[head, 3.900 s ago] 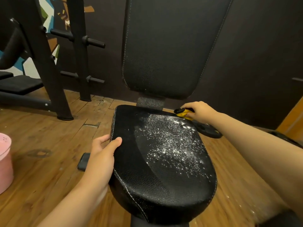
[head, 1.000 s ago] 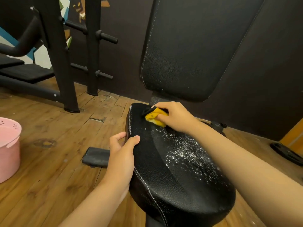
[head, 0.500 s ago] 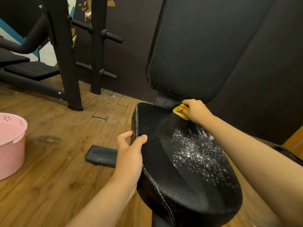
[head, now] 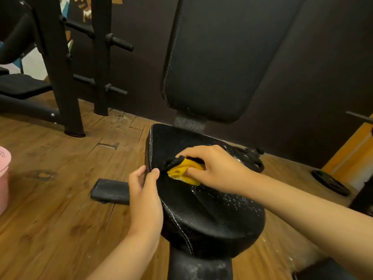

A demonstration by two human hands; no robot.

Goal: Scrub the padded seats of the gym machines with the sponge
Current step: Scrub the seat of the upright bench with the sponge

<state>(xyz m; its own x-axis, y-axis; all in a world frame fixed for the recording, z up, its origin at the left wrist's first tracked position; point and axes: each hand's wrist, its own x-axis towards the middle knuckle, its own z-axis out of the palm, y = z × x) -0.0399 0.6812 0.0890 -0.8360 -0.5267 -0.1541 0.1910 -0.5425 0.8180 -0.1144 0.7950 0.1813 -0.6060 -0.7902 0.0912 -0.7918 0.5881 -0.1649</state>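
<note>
Your right hand (head: 214, 168) curls round the yellow-and-black sponge (head: 182, 170) and presses it onto the black padded seat (head: 201, 215), near the seat's left edge; your left hand (head: 144, 196) grips that left edge, thumb on top, fingers wrapped over the side; white suds speckle the seat's right half; the backrest (head: 218, 63) rises behind; a pink bucket (head: 4, 178) stands on the wooden floor (head: 50, 209), far left
</note>
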